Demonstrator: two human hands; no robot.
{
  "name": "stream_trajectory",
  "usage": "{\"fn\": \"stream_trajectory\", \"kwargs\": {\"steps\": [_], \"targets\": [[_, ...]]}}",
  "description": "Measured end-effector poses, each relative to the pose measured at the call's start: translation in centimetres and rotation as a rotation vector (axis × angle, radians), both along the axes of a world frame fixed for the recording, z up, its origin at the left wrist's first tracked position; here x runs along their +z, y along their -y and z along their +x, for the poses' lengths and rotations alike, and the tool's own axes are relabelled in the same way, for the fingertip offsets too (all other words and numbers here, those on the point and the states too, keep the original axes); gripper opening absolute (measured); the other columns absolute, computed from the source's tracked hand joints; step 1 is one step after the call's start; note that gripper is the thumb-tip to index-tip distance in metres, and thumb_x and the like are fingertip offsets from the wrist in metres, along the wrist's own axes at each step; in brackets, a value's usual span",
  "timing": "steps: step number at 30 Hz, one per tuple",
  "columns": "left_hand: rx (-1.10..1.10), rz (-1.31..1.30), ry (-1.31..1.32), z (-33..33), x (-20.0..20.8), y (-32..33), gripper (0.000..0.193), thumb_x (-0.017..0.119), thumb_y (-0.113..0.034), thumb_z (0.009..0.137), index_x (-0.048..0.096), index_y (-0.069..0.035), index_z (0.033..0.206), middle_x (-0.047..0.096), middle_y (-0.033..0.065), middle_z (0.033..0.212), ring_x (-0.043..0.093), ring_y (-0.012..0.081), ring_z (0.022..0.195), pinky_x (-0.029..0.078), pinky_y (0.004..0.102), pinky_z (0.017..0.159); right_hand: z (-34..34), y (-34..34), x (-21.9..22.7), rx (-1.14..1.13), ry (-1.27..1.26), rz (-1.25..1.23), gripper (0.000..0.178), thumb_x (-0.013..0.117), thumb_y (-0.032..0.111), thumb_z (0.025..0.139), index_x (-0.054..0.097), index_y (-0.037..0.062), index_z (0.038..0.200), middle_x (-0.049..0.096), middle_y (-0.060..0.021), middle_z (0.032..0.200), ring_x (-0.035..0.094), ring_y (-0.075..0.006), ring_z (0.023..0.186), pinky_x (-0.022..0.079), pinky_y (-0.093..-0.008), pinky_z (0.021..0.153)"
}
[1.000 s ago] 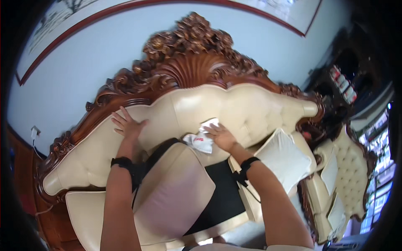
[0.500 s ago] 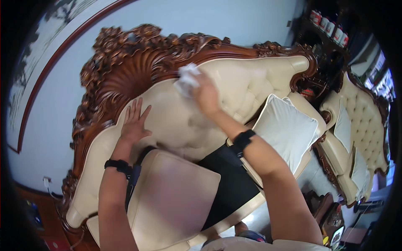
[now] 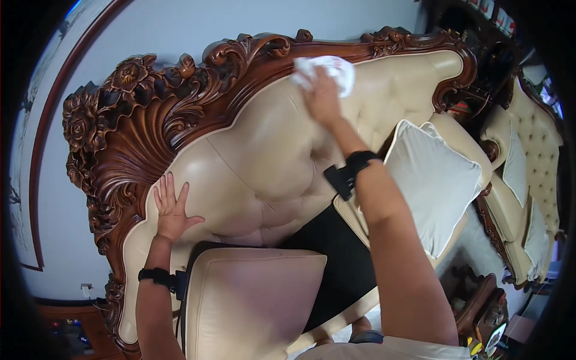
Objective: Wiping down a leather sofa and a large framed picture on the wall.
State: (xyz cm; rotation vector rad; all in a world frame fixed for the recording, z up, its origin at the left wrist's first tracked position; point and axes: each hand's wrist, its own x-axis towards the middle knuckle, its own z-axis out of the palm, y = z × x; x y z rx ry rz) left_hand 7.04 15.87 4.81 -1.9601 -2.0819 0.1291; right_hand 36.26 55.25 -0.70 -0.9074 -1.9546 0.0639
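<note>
A cream, button-tufted sofa backrest (image 3: 264,144) fills the middle of the view, framed along its top by carved dark wood (image 3: 141,135). My right hand (image 3: 323,99) presses a crumpled white cloth (image 3: 339,73) against the backrest's upper edge, next to the wooden frame. Part of the cloth bunches out past my fingers. Flat on the backrest at the left, my left hand (image 3: 173,210) rests with its fingers spread, holding nothing. Below it, a cream seat cushion (image 3: 252,294) lies at an angle, exposing the black seat base (image 3: 342,261) beside it.
A pale piped pillow (image 3: 435,186) leans at the sofa's right end. Farther right stands a second tufted sofa (image 3: 537,156) with pillows. Dark shelves (image 3: 465,30) rise at the back right. A carved wooden piece of furniture (image 3: 480,306) is at the lower right.
My right hand has moved the cloth right and up along the backrest's top edge. The view has shifted; my left hand stays spread on the backrest.
</note>
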Motion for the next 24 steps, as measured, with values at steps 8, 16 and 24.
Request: {"fn": "stream_trajectory", "kwargs": {"steps": [8,16,24], "targets": [[-0.021,0.026,-0.096,-1.5,0.2,1.6,0.122,0.086,-0.052,0.051,0.024,-0.014,0.15,0.0,0.0262,0.158,0.0,0.0454,0.146,0.002,0.0609,0.114,9.2,-0.6,-12.3,-0.003,-0.144,-0.2,0.051,0.052,0.028,0.096,0.041,0.0234,0.146,0.035,-0.028,0.147,0.028,-0.0476,0.137,0.021,-0.0558,0.113],[-0.086,0.053,-0.157,-0.2,-1.6,-1.7,0.128,0.082,-0.056,0.056,0.012,-0.012,0.153,-0.004,0.0266,0.158,-0.003,0.0443,0.146,0.002,0.0594,0.114,5.6,16.8,-25.6,0.026,-0.547,-0.804,0.056,0.041,0.032,0.102,0.026,0.0114,0.152,0.016,-0.031,0.154,0.006,-0.043,0.146,0.005,-0.0487,0.118],[-0.056,0.033,-0.201,-0.3,0.3,0.7,0.127,0.083,-0.053,0.058,0.011,-0.013,0.154,-0.007,0.0207,0.16,-0.005,0.0405,0.147,0.001,0.0568,0.116,2.3,24.6,-14.7,0.442,-0.635,-0.928,0.04,0.045,0.022,0.101,0.048,0.0139,0.141,0.038,-0.0299,0.145,0.034,-0.0374,0.138,0.026,-0.04,0.113]]}}
